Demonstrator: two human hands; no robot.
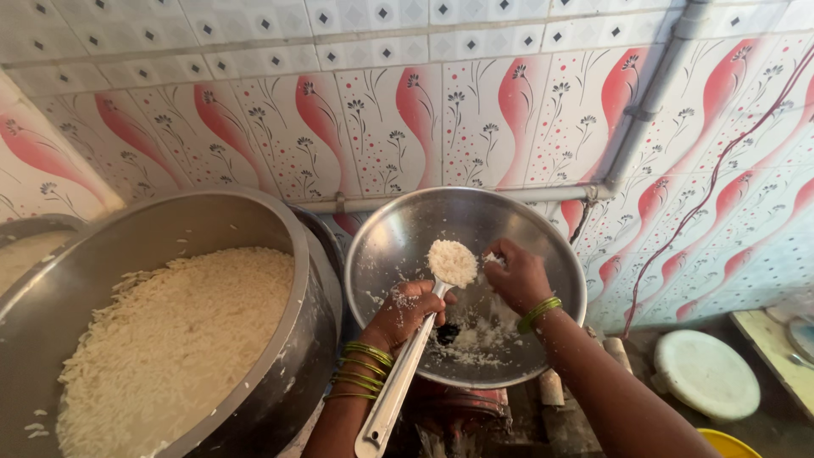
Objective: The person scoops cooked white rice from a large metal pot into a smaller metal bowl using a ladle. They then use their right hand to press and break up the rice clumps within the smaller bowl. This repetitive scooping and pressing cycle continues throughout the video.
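The light here is soft and even, fairly bright, with no hard beam anywhere. It seems to fall from above and a little behind me. My steel bowl in the middle of the frame catches a pale sheen along its upper inner wall, and the big pot at lower left shows a dull glare on its rim. The bottom centre, under my forearms, sinks into deep shadow. The wide lens bends the tiled wall, curving its lines toward the edges. My left hand and right hand look sharp; the lower right corner is slightly soft.
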